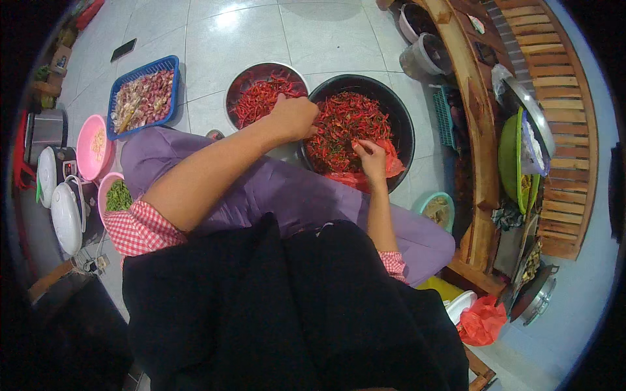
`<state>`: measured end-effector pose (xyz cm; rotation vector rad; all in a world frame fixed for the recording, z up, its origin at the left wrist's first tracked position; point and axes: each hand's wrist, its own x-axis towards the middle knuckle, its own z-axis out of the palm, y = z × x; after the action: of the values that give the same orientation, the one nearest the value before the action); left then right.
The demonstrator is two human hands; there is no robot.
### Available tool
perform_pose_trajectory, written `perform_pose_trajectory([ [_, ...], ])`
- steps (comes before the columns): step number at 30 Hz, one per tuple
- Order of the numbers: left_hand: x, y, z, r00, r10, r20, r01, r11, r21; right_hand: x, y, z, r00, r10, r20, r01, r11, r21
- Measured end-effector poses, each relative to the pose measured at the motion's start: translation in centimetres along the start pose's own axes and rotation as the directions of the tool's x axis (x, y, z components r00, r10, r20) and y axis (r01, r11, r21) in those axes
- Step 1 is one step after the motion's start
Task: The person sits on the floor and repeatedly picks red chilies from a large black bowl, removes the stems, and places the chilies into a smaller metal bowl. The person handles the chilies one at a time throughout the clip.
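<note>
Many red chili peppers (264, 100) fill a round metal bowl (229, 93) on the tiled floor. Beside it, a black basin (405, 127) holds more red chilies with green stems (349, 117) and a red plastic bag (393, 161). My left hand (296, 117) reaches over the gap between bowl and basin, fingers bent; whether it holds a chili is hidden. Above the basin's near right part is my right hand (370, 156), thumb and forefinger together at a small red piece, apparently a chili.
A blue basket (177, 90) of shallots and garlic stands left, near a phone (123, 50). Pink bowls (90, 163), one with green vegetables (118, 195), and rice cookers (67, 217) sit further left. A wooden bench (477, 122) runs along the right, with a turquoise bowl (451, 215) beside my knee.
</note>
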<state>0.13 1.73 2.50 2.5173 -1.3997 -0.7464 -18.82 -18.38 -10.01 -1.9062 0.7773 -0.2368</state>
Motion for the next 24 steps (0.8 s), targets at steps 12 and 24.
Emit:
perform_pose_trajectory([
  [12,1.5,0.6,2.2,0.987,0.118,0.112,0.018,0.605,-0.796,-4.3,-10.2,1.9,0.788,-0.614,-0.048,0.517,0.701,-0.491],
  [24,1.3,0.3,2.0,0.992,0.125,0.018,-0.025,0.336,-0.941,-4.7,-12.7,1.0,0.773,-0.617,-0.15,0.565,0.776,-0.28],
])
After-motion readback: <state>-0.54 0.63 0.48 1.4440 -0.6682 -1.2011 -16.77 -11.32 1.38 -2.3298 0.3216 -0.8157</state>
